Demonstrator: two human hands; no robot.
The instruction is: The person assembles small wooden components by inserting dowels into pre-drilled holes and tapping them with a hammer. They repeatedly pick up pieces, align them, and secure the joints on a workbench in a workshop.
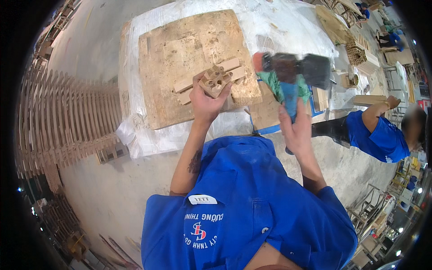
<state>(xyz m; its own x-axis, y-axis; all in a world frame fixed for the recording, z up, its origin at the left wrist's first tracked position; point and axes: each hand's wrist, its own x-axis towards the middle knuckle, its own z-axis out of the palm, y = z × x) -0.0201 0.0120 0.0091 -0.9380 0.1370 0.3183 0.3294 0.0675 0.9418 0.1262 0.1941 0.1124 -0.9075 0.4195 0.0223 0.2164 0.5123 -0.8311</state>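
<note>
Seemingly at a hammering step, with left grip (208,103) curled firmly around drilled wooden pieces (215,82) at upper centre and right grip (295,130) wrapped around a blurred, blue-handled mallet (288,68) at upper right, probably needing a square blow next.

Blue and Tan, Touched With Green

The blocks (215,82) are tan, dotted with dark round holes; the strips (185,84) are pale tan. The blurred hammer (291,71) has a blue handle (289,96), a brown and black head and a red-orange end. The sheet (272,83) is green, the board (184,47) mottled tan, the wrap (288,22) whitish. The shirt (243,180) is blue with a red-and-white emblem (198,231).
</note>
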